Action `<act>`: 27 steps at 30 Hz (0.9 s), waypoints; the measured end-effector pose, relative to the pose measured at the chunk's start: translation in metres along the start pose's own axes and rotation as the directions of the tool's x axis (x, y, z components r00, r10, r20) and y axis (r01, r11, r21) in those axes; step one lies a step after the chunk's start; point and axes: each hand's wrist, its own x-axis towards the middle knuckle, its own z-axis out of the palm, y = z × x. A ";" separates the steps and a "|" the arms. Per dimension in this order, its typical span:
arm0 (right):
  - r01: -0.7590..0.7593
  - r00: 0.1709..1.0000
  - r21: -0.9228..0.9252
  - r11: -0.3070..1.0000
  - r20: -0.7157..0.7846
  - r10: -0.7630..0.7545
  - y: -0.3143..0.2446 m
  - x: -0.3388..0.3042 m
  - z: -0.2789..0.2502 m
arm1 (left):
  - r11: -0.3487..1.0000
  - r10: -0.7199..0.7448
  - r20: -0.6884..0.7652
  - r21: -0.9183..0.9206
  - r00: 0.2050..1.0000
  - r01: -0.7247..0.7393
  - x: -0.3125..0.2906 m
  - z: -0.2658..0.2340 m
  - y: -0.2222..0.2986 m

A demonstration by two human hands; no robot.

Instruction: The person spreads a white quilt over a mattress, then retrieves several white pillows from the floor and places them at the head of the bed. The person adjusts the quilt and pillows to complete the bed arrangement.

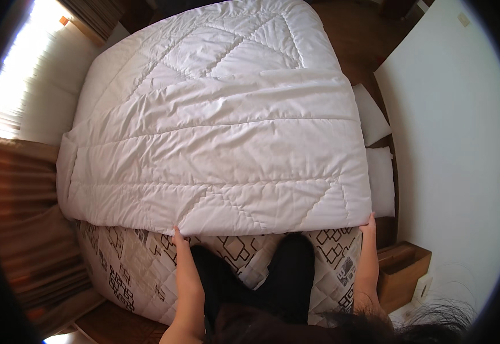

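A white quilted comforter (221,155) covers most of the bed, its near part folded back over itself. My left hand (179,234) grips the near folded edge left of my knees, thumb on top and fingers hidden beneath. At the near right corner, my right hand (368,225) pinches the same edge, its fingers partly out of sight under the cloth. Between the comforter and me shows the patterned mattress (132,269), beige with dark geometric lines. My knees, in black trousers, rest on it.
Two white pillows, one nearer (381,180) and one farther (370,114), lie beyond the comforter's right side by the white wall (450,143). A wooden bedside box (402,275) stands at lower right. Brown curtains (23,212) and a bright window (18,69) are on the left.
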 end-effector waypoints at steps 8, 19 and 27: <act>0.500 0.647 -0.508 0.701 -0.319 -0.692 -0.025 -0.022 0.013 | 0.999 -0.047 0.090 -0.002 0.995 0.048 0.013 -0.002 0.001; 0.381 0.496 -0.920 -0.093 0.288 -0.820 0.021 -0.028 0.054 | 0.978 -0.209 0.589 0.124 0.780 0.168 0.001 -0.032 -0.013; 0.209 0.841 -0.956 0.206 0.069 -0.536 0.201 -0.111 0.141 | 0.889 -0.205 0.702 0.425 0.682 -0.170 -0.008 -0.062 0.013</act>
